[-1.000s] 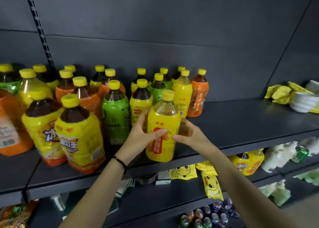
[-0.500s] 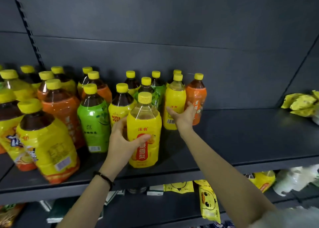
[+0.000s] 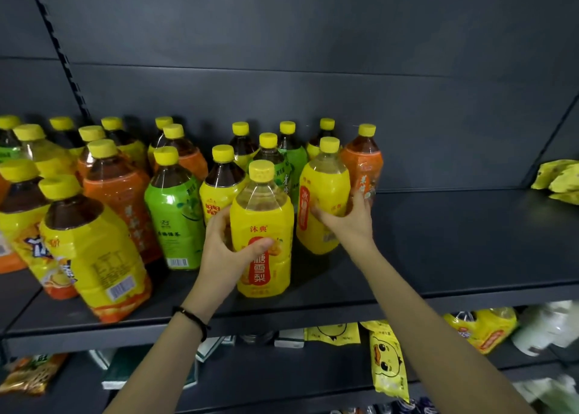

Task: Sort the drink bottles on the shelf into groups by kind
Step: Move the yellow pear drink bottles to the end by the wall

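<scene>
The left hand [image 3: 232, 252], a dark band [image 3: 191, 319] on its wrist, is wrapped round the front yellow bottle [image 3: 264, 213] just below the centre of the frame. Its thumb lies across the red label panel and its fingers curl behind the bottle's left side. That bottle stands upright near the front edge of the shelf [image 3: 454, 257], with pale clear drink showing under its yellow cap.

The right hand [image 3: 347, 222], just to the right, grips the second yellow bottle [image 3: 324, 188] low on its body. The thumb is on the near left and the fingers curl round the right side, against the orange bottle [image 3: 363, 166] that stands beside it. The 2 held bottles look like the same kind, with the same yellow wrap, red strip and pale drink. They stand close together with a narrow gap between them.

Behind and left of the left hand are a yellow bottle of dark tea [image 3: 219, 194] and a green bottle [image 3: 174, 222], both upright. Further left stands a big orange-wrapped bottle [image 3: 120, 200]. At lower left a big yellow bottle [image 3: 94, 257] appears to lean in this wide view. More yellow-capped bottles of mixed kinds crowd the back row.

At the far right edge of the frame yellow packets [image 3: 560, 178] lie on the shelf. On the level below, at bottom right, are duck-face packets [image 3: 387, 360] and a yellow bottle lying on its side [image 3: 482, 330].
</scene>
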{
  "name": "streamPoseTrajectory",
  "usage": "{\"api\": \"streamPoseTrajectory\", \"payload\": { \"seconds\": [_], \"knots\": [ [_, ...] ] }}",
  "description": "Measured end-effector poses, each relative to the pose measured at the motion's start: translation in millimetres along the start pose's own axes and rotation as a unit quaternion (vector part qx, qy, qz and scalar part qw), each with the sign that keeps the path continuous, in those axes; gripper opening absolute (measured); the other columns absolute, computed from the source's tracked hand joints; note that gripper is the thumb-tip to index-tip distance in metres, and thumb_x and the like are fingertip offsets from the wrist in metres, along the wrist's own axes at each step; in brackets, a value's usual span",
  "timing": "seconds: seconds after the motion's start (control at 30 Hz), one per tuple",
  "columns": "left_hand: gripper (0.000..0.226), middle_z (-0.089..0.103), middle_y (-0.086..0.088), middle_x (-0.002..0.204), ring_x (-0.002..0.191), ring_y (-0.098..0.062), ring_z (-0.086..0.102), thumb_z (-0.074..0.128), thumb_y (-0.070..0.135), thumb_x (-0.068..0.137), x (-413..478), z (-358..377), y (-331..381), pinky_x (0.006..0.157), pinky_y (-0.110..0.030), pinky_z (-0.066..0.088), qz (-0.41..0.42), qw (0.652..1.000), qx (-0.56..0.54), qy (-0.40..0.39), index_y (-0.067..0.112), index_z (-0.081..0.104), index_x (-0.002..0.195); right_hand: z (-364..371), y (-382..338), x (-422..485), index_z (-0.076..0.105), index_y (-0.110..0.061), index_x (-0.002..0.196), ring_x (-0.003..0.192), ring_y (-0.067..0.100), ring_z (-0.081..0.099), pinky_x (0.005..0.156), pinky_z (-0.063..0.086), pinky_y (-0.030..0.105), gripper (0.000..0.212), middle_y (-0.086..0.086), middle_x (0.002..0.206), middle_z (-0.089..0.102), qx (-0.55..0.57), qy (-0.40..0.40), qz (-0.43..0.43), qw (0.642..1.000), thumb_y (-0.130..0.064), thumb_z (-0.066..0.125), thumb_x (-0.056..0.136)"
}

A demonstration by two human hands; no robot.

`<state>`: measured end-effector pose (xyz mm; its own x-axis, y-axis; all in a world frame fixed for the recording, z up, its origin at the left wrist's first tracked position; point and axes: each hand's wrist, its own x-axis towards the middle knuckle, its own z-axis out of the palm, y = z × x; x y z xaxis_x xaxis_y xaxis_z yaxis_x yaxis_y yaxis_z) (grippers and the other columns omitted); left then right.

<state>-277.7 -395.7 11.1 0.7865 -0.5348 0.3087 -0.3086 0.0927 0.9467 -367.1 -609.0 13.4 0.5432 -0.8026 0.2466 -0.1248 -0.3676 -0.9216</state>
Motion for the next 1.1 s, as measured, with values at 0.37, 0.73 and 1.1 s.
{"api": "streamPoseTrajectory", "payload": {
  "seconds": [0.37,0.73,1.1],
  "knots": [
    [0.079,0.061,0.003,0.122,0.105,-0.008,0.064,0.085,0.046,0.047,-15.3,-4.7,3.4,0.076,-0.027,0.057,0.008,0.997,-0.080,0.002,0.045,0.046,0.115,-0.2,-0.2,-85.6,0.021,-0.048,0.140,0.123,0.008,0.049,0.096,0.049,0.037,0.106,-0.012,0.137,0.045,0.128,-0.029,-0.061,0.989,-0.046,0.088,0.057],
    [0.091,0.070,0.006,0.103,0.091,-0.015,0.071,0.092,0.051,0.026,-63.5,-98.1,22.7,0.063,-0.028,0.057,-0.018,0.975,-0.190,0.117,0.041,0.052,0.107,44.4,-81.6,-146.4,0.031,-0.060,0.131,0.108,0.000,0.061,0.072,0.058,0.026,0.102,-0.016,0.129,0.052,0.220,-0.133,-0.080,0.963,-0.049,0.086,0.046],
    [0.093,0.071,0.006,0.101,0.089,-0.021,0.072,0.091,0.057,0.028,-137.8,-328.6,59.1,0.063,-0.033,0.058,0.036,0.962,-0.126,0.239,0.036,0.051,0.109,222.3,-190.5,-257.9,0.046,-0.049,0.121,0.100,0.014,0.069,0.074,0.059,0.039,0.105,-0.012,0.111,0.068,0.321,-0.272,-0.039,0.906,-0.058,0.091,0.027]
  ]
}}
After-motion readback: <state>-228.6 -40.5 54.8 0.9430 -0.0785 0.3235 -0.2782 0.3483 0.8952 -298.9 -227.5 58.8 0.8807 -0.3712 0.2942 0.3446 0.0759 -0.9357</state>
